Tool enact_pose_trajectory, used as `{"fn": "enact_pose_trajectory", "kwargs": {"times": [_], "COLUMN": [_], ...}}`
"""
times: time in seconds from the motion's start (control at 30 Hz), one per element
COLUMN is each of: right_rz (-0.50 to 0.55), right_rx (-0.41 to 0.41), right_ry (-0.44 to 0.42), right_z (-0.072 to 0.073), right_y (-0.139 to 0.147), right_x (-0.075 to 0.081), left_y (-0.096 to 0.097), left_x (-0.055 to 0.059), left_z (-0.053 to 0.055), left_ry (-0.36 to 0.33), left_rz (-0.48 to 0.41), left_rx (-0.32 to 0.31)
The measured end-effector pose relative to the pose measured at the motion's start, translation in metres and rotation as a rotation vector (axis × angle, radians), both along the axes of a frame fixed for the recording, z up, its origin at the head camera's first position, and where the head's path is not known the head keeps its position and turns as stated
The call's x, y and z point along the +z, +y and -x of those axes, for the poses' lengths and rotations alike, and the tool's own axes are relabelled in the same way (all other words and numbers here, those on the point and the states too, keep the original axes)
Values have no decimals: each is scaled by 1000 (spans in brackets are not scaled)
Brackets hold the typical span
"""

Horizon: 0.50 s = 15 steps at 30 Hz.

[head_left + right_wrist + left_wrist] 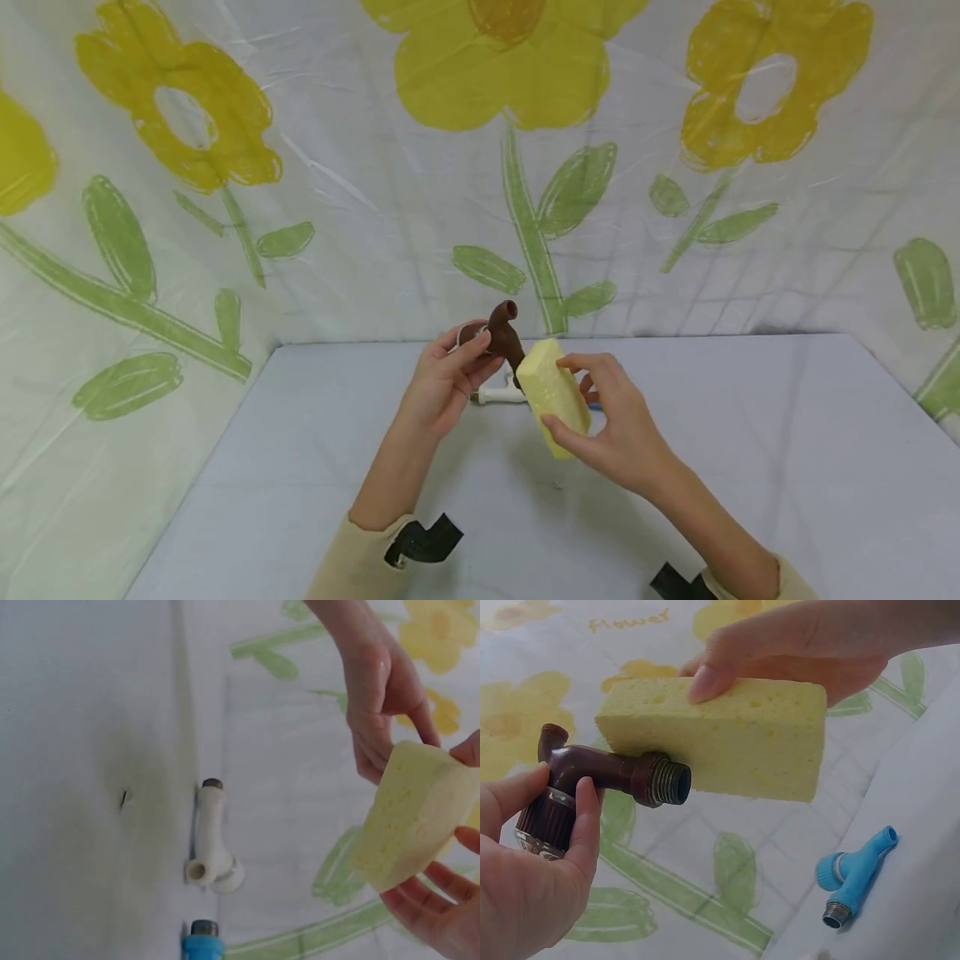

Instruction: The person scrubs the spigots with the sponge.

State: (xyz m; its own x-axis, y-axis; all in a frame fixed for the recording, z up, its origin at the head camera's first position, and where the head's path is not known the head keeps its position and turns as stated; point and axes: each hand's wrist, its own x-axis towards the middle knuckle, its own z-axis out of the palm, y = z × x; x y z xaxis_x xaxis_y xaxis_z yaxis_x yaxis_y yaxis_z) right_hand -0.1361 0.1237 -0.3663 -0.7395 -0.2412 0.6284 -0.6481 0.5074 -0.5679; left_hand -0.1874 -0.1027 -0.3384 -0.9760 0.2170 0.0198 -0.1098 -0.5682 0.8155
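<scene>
A dark brown faucet (592, 769) with a threaded inlet is pinched by its round handle between the thumb and fingers of my left hand (446, 375). Held across its long sides, a pale yellow sponge block (553, 396) sits in my right hand (618, 425). The sponge is right beside the faucet's body; in the left wrist view the threaded end overlaps it, and whether they touch I cannot tell. Both things are held above the table. In the right wrist view the sponge hides the faucet.
On the white table (337, 467), behind the hands, lie a white faucet (212, 836) and a blue faucet (859, 877). A small scrap (126, 797) lies nearer. A flower-printed sheet (375, 208) hangs behind the table.
</scene>
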Motion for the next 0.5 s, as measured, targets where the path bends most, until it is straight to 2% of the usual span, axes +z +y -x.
{"fn": "enact_pose_trajectory", "kwargs": {"times": [0.17,0.3,0.5], "right_rz": [49,66,11], "right_rx": [-46,-66,-36], "right_ry": [13,14,-17], "right_z": [0,0,2], "right_y": [1,2,3], "right_x": [2,2,1], "left_y": [7,12,7], "left_x": [-3,-4,-1], "left_z": [-4,-6,-4], "left_ry": [8,15,-1], "left_rz": [43,72,31], "left_rx": [-69,-100,-32]}}
